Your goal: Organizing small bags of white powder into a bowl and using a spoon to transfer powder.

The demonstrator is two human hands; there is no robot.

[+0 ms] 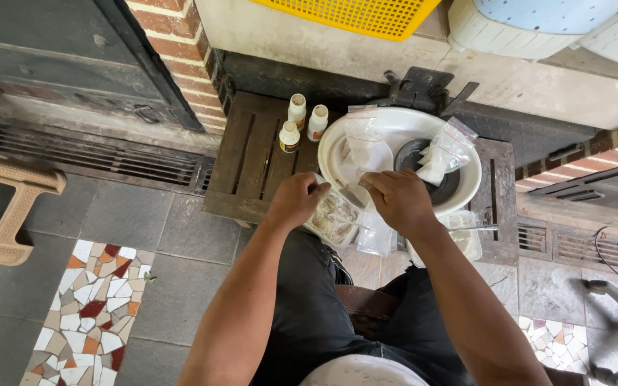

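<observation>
Over white basin [337, 143]: L hand [296, 200] & R hand [398, 200] both pinching clear bag [334, 214]

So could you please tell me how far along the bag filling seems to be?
Done: two clear bags holding white material lie in the white basin. In hand: the left hand and right hand pinch the top of another filled bag. Left: the three small bottles stand untouched.

head camera, steep downward, close overhead
</observation>
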